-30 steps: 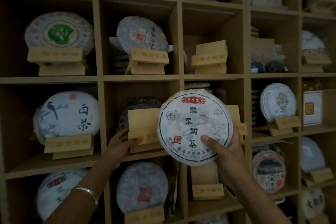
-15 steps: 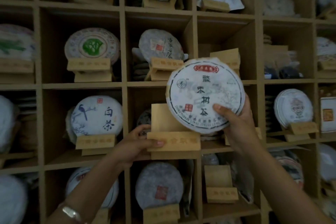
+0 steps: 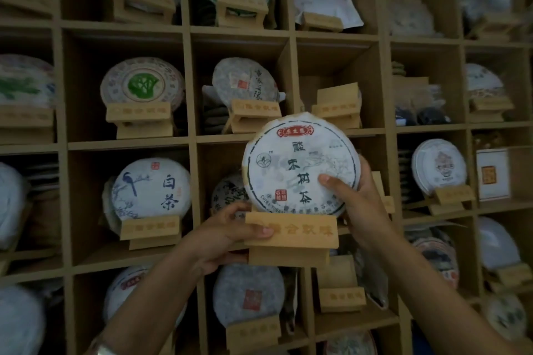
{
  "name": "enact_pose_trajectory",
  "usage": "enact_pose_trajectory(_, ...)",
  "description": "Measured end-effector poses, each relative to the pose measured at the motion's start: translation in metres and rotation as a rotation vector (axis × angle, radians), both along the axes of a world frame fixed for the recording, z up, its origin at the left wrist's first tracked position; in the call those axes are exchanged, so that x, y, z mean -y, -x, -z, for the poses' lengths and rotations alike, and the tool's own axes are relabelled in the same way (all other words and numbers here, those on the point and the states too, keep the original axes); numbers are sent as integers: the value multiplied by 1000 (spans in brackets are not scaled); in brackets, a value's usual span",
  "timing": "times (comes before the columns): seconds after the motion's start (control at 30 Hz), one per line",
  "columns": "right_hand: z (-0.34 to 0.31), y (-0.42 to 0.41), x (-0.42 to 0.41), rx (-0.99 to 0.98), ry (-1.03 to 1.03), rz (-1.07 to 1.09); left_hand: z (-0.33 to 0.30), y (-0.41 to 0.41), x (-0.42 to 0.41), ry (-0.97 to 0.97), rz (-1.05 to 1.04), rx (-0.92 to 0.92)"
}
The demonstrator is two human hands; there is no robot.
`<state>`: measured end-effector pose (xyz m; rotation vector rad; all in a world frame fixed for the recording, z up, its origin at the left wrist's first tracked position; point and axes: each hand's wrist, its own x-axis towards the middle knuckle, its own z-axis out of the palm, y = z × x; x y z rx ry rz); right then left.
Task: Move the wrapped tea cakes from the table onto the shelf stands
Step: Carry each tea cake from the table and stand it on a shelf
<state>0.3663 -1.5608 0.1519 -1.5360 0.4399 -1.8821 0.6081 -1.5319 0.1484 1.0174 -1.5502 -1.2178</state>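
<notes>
I see the right hand [image 3: 360, 199] gripping the white wrapped tea cake [image 3: 300, 167] upright, its lower edge behind the front lip of a wooden stand [image 3: 291, 235] that the left hand [image 3: 227, 235] holds before the shelf [image 3: 190, 144].

A big brown wooden shelf wall [image 3: 190, 144] with many square cubbies fills the view. In a cubby on the far right stands a white square box [image 3: 491, 174] with an orange-brown square mark on its front. One row up, two dark shiny bags [image 3: 424, 115] lie low in a cubby. In the top row sits a crumpled white paper bag [image 3: 326, 6]. A shiny silver bracelet [image 3: 105, 349] shows at the bottom edge.
</notes>
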Motion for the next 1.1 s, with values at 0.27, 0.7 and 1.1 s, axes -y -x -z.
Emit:
enact_pose_trajectory(0.27, 19, 17, -6, -162, -74, 290, 26, 20, -8, -49, 56, -46)
enact_pose_trajectory(0.7, 33, 11, -10, -208, -275, 161, 24, 12, -3, 18, -2, -118)
enact_pose_trajectory(1.1, 29, -18, -3, -437, -274, 79, 28, -18, 17, 46, -18, -190)
